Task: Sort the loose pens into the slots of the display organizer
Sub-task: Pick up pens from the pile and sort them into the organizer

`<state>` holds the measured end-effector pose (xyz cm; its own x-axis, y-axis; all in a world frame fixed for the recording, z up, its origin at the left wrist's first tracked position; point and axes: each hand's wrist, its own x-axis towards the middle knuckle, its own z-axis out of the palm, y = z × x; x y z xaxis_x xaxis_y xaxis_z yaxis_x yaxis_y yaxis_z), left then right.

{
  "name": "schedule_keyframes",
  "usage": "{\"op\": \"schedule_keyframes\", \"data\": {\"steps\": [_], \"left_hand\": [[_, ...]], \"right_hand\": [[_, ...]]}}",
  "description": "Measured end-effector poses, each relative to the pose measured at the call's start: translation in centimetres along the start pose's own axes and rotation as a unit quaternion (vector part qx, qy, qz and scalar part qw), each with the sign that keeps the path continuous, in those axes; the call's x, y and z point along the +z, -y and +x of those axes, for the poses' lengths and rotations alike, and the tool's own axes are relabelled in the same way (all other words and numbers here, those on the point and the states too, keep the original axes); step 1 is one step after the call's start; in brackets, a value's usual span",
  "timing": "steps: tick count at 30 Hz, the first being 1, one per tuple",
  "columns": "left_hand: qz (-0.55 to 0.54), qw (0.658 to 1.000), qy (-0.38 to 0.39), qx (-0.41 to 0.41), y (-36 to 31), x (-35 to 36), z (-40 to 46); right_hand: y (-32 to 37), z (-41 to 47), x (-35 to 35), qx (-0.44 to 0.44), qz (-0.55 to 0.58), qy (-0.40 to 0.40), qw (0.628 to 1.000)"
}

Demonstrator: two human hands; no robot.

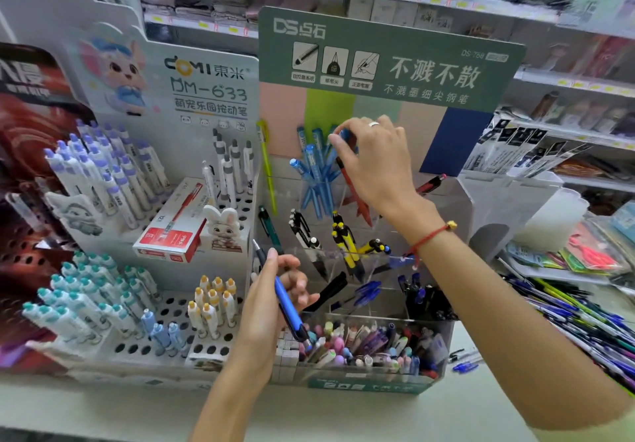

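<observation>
While the left hand (275,290) holds a blue pen (287,304) at about 6 o'clock of the view, its grip is curled round the barrel, with the metal clicker end pointing up to 11 o'clock and the dark tip down over the front tray (429,373) of mixed pens. Up at 12 o'clock the right hand (374,163) reaches into the clear display organizer (457,208); its grip pinches the blue top of a red pen (354,194), which slants down to 5 o'clock into a back slot. Just to 9 o'clock of that pen, a cluster of light blue pens (314,173) stands in the neighbouring slot. Lower, between the two hands, black-and-white pens (304,232) and yellow-and-black pens (347,245) lean in the middle row. A green sign (391,60) rises behind the organizer. At 9 o'clock a white perforated stand (171,307) carries purple-capped pens (99,173) and a red box (171,235). At 4 o'clock many loose pens (567,318) lie heaped beside the organizer on the desk (343,414).
</observation>
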<state>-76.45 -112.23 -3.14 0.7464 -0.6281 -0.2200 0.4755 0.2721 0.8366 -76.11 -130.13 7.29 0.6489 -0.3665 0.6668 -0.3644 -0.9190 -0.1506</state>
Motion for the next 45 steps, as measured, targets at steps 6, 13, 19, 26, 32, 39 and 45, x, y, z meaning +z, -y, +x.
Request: {"op": "schedule_keyframes", "data": {"steps": [6, 13, 19, 26, 32, 39, 45], "left_hand": [[0.084, 0.996, -0.016, 0.005, 0.7, 1.0, 0.4], [0.068, 0.997, -0.023, 0.015, 1.2, 2.6, -0.1], [-0.017, 0.999, -0.016, 0.031, 2.2, 7.2, -0.2], [0.281, 0.938, 0.019, 0.204, 4.5, 8.5, 1.3], [0.636, 0.683, -0.018, 0.358, 6.4, 4.7, 4.1], [0.630, 0.682, -0.043, 0.368, 6.4, 5.6, 3.4], [0.536, 0.715, -0.041, 0.447, 7.5, 11.2, 0.4]], "right_hand": [[-0.9, 1.3, 0.4, -0.014, -0.043, 0.157, 0.987], [-2.0, -7.2, -4.1, 0.135, 0.312, 0.144, 0.929], [-2.6, -14.6, -6.8, 0.297, 0.470, 0.154, 0.817], [-5.4, -16.3, -8.0, 0.359, 0.418, -0.124, 0.826], [-9.0, -13.8, -6.3, 0.234, 0.205, -0.062, 0.948], [-11.0, -13.2, -1.7, 0.120, 0.080, 0.150, 0.978], [-15.8, -20.4, -6.0, 0.162, 0.160, -0.009, 0.974]]}}
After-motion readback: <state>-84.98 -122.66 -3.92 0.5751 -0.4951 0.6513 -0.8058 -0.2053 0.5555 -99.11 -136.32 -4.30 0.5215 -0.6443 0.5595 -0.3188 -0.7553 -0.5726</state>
